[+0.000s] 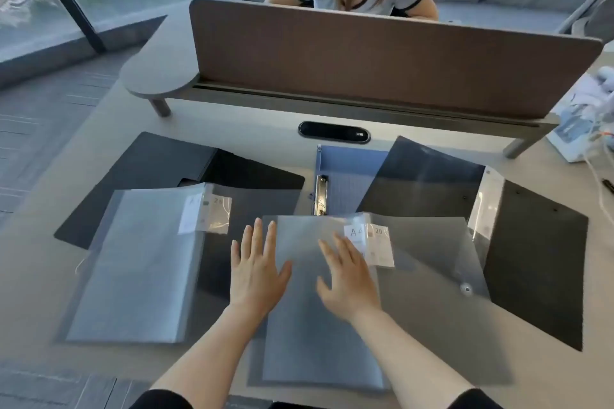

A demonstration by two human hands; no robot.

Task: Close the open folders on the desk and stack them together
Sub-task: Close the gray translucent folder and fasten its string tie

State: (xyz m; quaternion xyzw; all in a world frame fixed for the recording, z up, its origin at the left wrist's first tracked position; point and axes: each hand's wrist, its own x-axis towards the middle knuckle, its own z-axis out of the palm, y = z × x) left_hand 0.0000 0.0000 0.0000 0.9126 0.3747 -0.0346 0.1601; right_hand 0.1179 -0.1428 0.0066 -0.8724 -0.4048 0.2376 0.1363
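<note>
Several folders lie spread open on the desk. A translucent grey folder (319, 335) with an "A4" label lies open at the near centre. My left hand (255, 266) rests flat on its left edge, fingers straight. My right hand (349, 276) lies flat on its pages beside the label, fingers spread. A second translucent grey folder (133, 262) lies open at the left, on top of an open black folder (146, 169). A blue folder (349, 176) with a metal clip shows at the centre back. A dark folder with a clear flap (531, 259) lies open at the right.
A brown divider panel (382, 56) stands across the back of the desk, with a person seated behind it. A black cable grommet (334, 132) sits in the desk before the panel. White papers and a cable (584, 123) lie at the far right. The desk's left edge drops to the floor.
</note>
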